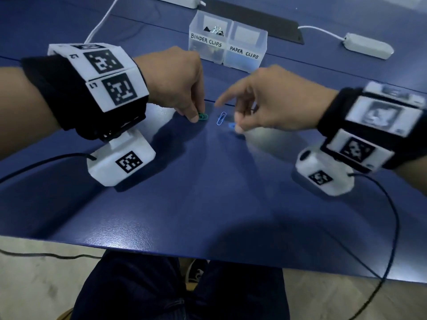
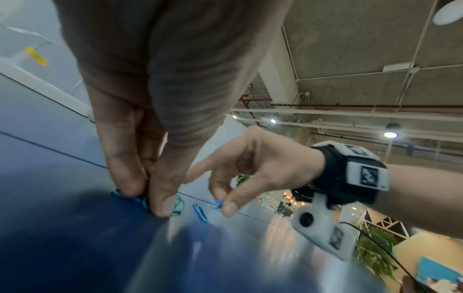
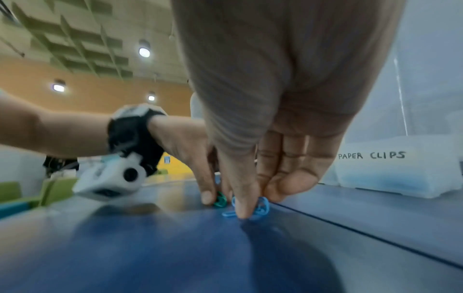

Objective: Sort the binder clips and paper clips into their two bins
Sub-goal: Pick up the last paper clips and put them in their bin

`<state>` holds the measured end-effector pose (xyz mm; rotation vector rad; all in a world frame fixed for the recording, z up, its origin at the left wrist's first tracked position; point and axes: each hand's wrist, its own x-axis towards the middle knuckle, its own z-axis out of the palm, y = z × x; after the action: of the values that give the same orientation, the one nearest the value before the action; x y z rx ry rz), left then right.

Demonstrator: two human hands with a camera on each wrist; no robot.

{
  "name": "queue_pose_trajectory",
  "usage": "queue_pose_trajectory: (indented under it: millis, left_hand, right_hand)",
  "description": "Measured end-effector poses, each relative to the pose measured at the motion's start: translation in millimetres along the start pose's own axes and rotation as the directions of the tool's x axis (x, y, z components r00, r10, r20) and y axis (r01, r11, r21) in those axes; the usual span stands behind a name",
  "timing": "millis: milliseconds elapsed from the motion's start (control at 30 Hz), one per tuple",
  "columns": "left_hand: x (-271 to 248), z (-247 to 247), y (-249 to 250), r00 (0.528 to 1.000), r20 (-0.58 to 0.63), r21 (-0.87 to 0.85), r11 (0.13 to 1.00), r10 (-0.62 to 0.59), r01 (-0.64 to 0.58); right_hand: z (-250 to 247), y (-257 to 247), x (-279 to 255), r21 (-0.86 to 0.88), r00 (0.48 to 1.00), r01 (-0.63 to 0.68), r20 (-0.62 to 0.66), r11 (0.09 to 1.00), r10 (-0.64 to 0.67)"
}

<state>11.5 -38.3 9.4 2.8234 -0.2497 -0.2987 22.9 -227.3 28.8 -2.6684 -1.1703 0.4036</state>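
My left hand [image 1: 197,116] pinches a green paper clip [image 1: 203,116] against the blue table [image 1: 208,192], thumb and fingers closed on it [image 2: 179,206]. My right hand [image 1: 238,127] pinches a blue paper clip [image 1: 231,125] between thumb and a curled finger, with the index finger stretched out; the right wrist view shows this clip [image 3: 263,208] under the thumb. Another blue paper clip [image 1: 221,118] lies loose between the hands. Two translucent bins stand behind: "BINDER CLIPS" [image 1: 205,50], with binder clips [image 1: 213,30] inside, and "PAPER CLIPS" [image 1: 245,61] to its right.
White power adapters [image 1: 367,46] with cables and a black strip [image 1: 254,19] lie behind the bins. Black cables trail from both wrist cameras over the table's near edge [image 1: 184,252]. My knees show below that edge. Something blue [image 2: 116,193] peeks out beside my left fingertips.
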Motion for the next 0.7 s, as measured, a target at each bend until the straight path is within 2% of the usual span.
queue_pose_trajectory:
  millis: [200,367,533,633,700]
  left_hand:
    - [1,-1,1,0.999,-0.039,0.04,0.999,-0.007,0.009]
    - [4,-3,4,0.999,0.007,0.068,0.997,-0.032,0.032]
    - [8,-3,8,0.993,0.097,0.133,0.989,-0.074,0.06]
    - [7,0,5,0.992,0.112,0.14,0.989,-0.055,0.039]
    - [4,-5,0,0.997,0.069,0.131,0.991,-0.019,0.01]
  right_hand:
    - [3,15,38,-0.066,0.997,0.029,0.067,0.997,-0.024]
    - [4,23,40,-0.023,0.997,0.05,0.061,0.998,-0.049]
    - [-1,20,45,-0.069,0.994,0.045,0.103,0.997,-0.037]
    - [0,20,48,-0.117,0.988,0.041,0.152,0.992,-0.023]
    - [1,20,49,-0.125,0.984,0.04,0.176,0.991,-0.018]
